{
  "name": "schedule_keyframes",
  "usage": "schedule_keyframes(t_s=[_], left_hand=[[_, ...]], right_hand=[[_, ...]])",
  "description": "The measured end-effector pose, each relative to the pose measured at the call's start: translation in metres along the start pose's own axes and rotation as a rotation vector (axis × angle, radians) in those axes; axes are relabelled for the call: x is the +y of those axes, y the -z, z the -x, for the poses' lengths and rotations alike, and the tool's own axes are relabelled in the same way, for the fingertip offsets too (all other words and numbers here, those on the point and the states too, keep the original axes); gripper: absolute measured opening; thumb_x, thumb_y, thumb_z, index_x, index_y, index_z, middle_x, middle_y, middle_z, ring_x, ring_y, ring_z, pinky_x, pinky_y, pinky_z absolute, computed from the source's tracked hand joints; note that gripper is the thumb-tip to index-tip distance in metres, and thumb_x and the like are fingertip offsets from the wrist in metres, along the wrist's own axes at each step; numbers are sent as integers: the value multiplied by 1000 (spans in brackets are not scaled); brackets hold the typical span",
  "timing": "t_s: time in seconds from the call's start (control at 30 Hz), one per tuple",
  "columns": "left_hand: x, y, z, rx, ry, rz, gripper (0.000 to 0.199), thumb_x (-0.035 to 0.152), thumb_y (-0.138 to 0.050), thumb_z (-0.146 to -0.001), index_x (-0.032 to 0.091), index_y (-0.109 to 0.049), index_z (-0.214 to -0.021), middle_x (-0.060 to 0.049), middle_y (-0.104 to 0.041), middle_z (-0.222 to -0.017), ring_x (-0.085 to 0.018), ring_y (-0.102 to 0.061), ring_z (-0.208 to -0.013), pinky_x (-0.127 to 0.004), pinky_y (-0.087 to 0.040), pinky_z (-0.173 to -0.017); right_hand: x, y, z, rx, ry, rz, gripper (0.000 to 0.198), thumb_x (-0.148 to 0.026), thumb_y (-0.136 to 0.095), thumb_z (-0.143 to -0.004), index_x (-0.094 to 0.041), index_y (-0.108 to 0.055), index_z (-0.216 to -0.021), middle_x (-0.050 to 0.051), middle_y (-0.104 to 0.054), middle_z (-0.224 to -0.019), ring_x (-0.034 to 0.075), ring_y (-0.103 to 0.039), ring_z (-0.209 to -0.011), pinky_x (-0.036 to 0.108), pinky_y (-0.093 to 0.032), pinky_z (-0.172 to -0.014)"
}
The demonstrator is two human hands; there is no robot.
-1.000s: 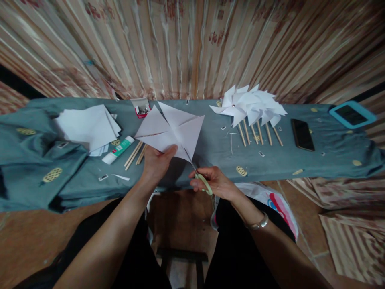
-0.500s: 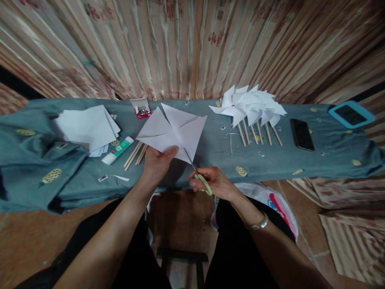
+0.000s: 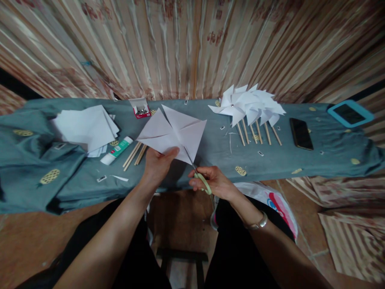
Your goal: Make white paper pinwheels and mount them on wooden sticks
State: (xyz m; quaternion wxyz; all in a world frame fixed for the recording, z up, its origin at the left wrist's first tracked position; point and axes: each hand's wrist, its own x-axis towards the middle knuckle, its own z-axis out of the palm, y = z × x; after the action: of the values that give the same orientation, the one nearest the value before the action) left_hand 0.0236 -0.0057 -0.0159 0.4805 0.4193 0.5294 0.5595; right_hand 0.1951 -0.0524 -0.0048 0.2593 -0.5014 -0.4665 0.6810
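Note:
A white paper square, slit from its corners toward the middle, is raised over the cloth-covered table. My left hand pinches its near left edge, thumb on top and fingers hidden beneath. In my right hand are scissors with pale green handles, their blades at the near corner of the paper. Wooden sticks lie just left of my left hand, beside a green and white glue tube.
A stack of white paper lies at left. Behind is a small red box of metal pins. Paper pinwheels on sticks, a dark phone and a blue-framed device are on the right. A patterned curtain hangs behind the table.
Almost nothing differs. The paper's far left part has shifted slightly, and the view has moved a little; both hands keep their hold.

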Motion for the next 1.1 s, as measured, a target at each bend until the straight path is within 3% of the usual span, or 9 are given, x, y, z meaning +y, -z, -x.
schedule_keyframes(t_s=[0.27, 0.57, 1.1], left_hand=[[1, -1, -1, 19, -10, 37, 44, 29, -77, -58, 13, -67, -98, -4, -71, -83, -22, -66, -79, -37, -53, -82], [0, -2, 4, -30, -19, -17, 24, 28, -76, -59, 17, -69, -80, -3, -72, -81, -22, -65, -76, -34, -52, -77], [1, -1, 5, -47, 17, -2, 25, 28, -77, -58, 20, -66, -80, -2, -71, -78, -23, -65, -74, -35, -52, -77]], right_hand=[[2, 0, -1, -1, 11, 7, 48, -56, -85, -53, -16, -67, -74, -5, -60, -54, 8, -55, -48, 21, -45, -48], [2, 0, -1, 22, 42, -3, 45, -53, -85, -55, -15, -68, -74, -4, -63, -56, 6, -54, -49, 19, -41, -47], [4, 1, -2, 22, 42, 24, 47, -56, -83, -56, -15, -69, -73, -3, -61, -53, 7, -52, -48, 21, -40, -47]])
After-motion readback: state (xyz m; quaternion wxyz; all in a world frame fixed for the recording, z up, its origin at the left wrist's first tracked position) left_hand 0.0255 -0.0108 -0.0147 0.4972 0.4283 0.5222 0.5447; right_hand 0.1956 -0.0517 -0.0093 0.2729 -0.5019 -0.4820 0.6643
